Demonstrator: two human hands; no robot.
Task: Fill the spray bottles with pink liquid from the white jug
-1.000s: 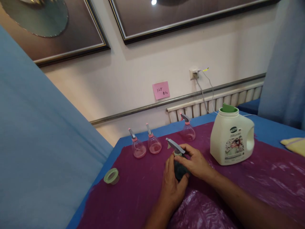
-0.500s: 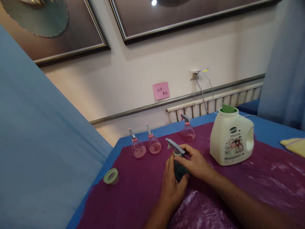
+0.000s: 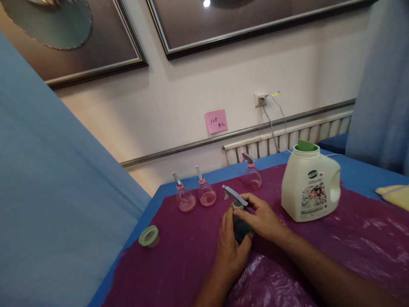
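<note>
A dark green spray bottle (image 3: 242, 227) with a grey trigger head stands in front of me, its nozzle pointing left. My left hand (image 3: 232, 245) is wrapped round the bottle's body. At the neck, just under the trigger head, the fingers of my right hand (image 3: 260, 215) are closed. Behind the bottle are three clear spray bottles with pink collars and some pink liquid: the left one (image 3: 186, 200), the middle one (image 3: 207, 195) and the right one (image 3: 253, 178).
A large cream jug (image 3: 295, 192) with a green spout stands to the right. At the left lies a pale green cap (image 3: 149, 236). Purple plastic sheeting (image 3: 179, 264) covers the blue surface. Blue curtains (image 3: 64, 192) hang at the left, and a yellow cloth (image 3: 394, 196) lies far right.
</note>
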